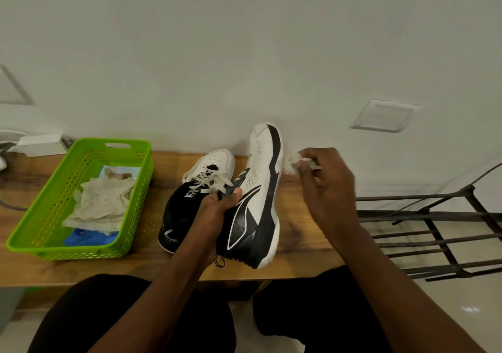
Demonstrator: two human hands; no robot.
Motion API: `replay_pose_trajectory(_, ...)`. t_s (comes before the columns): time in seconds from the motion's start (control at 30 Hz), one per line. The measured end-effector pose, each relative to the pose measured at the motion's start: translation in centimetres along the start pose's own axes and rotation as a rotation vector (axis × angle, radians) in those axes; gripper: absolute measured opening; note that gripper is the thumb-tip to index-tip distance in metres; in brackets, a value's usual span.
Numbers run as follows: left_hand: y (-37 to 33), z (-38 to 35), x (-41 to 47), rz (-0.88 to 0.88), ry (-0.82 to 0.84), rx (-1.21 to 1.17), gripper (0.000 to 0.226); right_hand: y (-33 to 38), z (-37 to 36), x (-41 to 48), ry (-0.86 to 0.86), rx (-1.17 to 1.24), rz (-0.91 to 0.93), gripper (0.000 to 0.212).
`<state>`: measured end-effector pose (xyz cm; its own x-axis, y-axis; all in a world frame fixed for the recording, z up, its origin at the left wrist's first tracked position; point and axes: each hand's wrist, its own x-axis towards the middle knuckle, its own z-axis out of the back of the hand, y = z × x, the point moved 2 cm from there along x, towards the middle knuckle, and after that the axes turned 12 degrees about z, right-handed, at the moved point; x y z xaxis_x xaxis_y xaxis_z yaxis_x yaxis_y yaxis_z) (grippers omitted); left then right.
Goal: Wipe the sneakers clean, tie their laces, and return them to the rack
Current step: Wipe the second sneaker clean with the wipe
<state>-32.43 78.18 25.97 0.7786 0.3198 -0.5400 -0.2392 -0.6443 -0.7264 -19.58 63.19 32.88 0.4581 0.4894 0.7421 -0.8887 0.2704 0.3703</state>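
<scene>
The wiping step is in hand. The left hand (217,206) is wrapped around the collar of a white-and-black high-top sneaker (255,198), tilting it on its side above the brown wooden bench top (296,217). Its long axis runs from the heel at about 6 o'clock to the toe at 12 o'clock, toe towards the pale wall, sole edge facing 3 o'clock. The right hand (326,187) sits at 3 o'clock of the toe, fingers bunched and pinching a crumpled white wipe (292,164) just beside the sole edge; whether it touches I cannot tell.

The matching second sneaker (190,198) lies on the bench at 9 o'clock of the first, its cream laces (209,180) loose. Further towards 9 o'clock stands a green perforated plastic basket (81,246).

Next, I judge, the wipe must press and run along the sole edge. The dark metal rack (434,233) waits at 3 o'clock.
</scene>
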Motion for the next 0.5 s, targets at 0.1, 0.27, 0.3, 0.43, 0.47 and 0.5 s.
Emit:
replay_pose_trajectory(0.1, 0.7, -0.4, 0.1, 0.006, 0.005, 0.088, 0.026, 0.1, -2.0, 0.3, 0.164, -0.086, 0.102, 0.017)
replay_pose_trajectory(0.27, 1.1, -0.5, -0.2, 0.014, -0.012, 0.094, 0.027, 0.0, -2.5, 0.2, 0.341, -0.196, 0.016, 0.023)
replay_pose_trajectory(0.3, 1.2, -0.4, -0.2, 0.021, -0.02, 0.083, 0.027, 0.7, -2.5, -0.6, 0.367, -0.161, -0.002, 0.022)
replay_pose_trajectory(0.43, 0.6, 0.0, 0.0, 0.011, -0.073, 0.023, 0.024, 2.8, -2.1, -3.5, 0.484, 0.098, 0.036, 0.017)
replay_pose_trajectory(0.47, 0.4, 0.2, 0.0, 0.001, -0.085, 0.026, 0.022, 3.1, -2.0, -3.8, 0.531, 0.152, 0.06, 0.016)
replay_pose_trajectory(0.5, 0.1, 0.2, 0.0, -0.002, -0.086, 0.036, 0.021, 3.4, -1.9, -3.7, 0.571, 0.207, 0.073, 0.014)
